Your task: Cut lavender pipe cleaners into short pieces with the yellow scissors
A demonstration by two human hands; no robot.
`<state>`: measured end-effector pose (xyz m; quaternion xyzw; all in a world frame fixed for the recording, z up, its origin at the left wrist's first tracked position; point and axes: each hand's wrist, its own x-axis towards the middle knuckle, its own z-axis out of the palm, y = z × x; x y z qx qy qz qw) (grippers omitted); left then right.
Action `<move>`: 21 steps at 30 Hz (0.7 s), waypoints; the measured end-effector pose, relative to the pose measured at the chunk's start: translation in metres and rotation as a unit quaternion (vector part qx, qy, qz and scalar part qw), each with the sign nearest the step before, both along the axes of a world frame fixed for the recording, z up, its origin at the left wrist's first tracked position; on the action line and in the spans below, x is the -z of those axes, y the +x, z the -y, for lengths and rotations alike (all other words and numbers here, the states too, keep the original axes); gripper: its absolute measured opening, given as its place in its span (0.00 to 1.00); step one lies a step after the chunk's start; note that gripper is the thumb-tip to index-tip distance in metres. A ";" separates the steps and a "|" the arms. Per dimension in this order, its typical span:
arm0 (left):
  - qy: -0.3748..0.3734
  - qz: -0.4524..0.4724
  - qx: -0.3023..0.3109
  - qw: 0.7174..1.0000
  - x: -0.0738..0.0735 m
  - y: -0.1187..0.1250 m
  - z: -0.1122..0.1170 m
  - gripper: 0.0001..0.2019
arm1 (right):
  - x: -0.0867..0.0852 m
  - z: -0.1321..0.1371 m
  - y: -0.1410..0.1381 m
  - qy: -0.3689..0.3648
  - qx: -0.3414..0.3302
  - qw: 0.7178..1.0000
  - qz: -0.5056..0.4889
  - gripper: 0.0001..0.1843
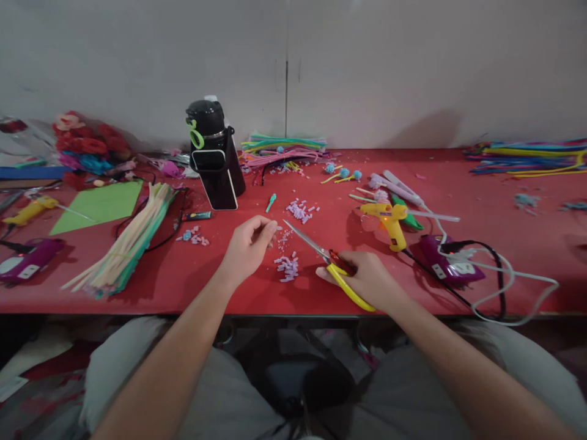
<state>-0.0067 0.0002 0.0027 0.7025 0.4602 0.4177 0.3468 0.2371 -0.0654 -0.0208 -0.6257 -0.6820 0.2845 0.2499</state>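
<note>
Thumb and fingertips of my left hand (250,244) are pinched together; whatever may be between them is too small to make out. My right hand (367,275) grips a pair of scissors (342,278) with yellow and red handles. Their blades point up and left, the tips close to my left fingertips. Between the hands lie a pile of short lilac pieces (287,267), tiny scraps (285,239) and, farther back, a second lilac pile (300,211). A small teal twisted piece (271,202) rests behind my left hand.
A black bottle (211,122) with a phone (219,186) leaning on it stands at the back. Left is a bundle of pale and green pipe cleaners (132,244). Right are a yellow glue gun (389,221), a purple power box (444,263) and a looping white cable (541,278).
</note>
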 end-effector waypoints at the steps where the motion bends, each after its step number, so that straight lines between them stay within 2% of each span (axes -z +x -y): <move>1: 0.001 0.001 0.000 1.000 0.000 0.000 0.000 0.15 | -0.001 0.000 0.000 -0.007 0.002 1.000 -0.005 0.32; 14: -0.008 0.003 0.002 1.000 -0.002 0.002 0.002 0.15 | -0.002 0.002 -0.002 -0.013 -0.004 1.000 0.005 0.34; 21: -0.011 -0.003 0.000 1.000 -0.002 0.002 0.002 0.15 | 0.002 0.000 0.001 0.008 -0.005 1.000 0.022 0.34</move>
